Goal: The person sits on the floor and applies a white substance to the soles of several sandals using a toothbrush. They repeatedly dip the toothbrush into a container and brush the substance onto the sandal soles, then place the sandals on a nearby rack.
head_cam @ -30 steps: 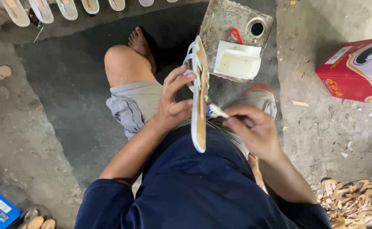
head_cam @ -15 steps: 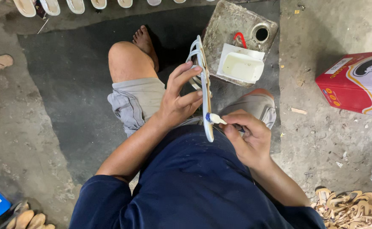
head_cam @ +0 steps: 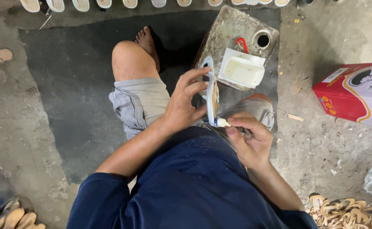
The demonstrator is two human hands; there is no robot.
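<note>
- My left hand (head_cam: 185, 106) grips the sandal (head_cam: 212, 95) from its left side, fingers spread and curled over the edge, thumb pressing lower down; it is a firm hold, not a fist.
- The sandal stands on edge, nearly upright, its toe end up toward the can (head_cam: 232, 38) and its heel end down by my right hand.
- My right hand (head_cam: 248, 142) is clenched round a small brush (head_cam: 222, 122), thumb and forefinger pinching it near the front; most of the handle is hidden inside my fist.
- The pale brush tip touches the sandal's lower end, just right of its edge.
- The sandal sits above my lap, between my two knees, just this side of the can.
- The can is a battered grey metal box lying flat on the dark mat (head_cam: 75, 85), with a round hole and a red loop on top.
- A white tray (head_cam: 242, 72) rests on the can, just right of the sandal's upper end.
- Well right of the can lies a red box (head_cam: 351, 99) on the concrete.
- A heap of tan straps (head_cam: 343, 212) lies far right of my lap, near the bottom edge.
- A row of pale soles (head_cam: 105, 3) runs left of the can along the top edge.
- Nothing stands between my hands and the sandal.
</note>
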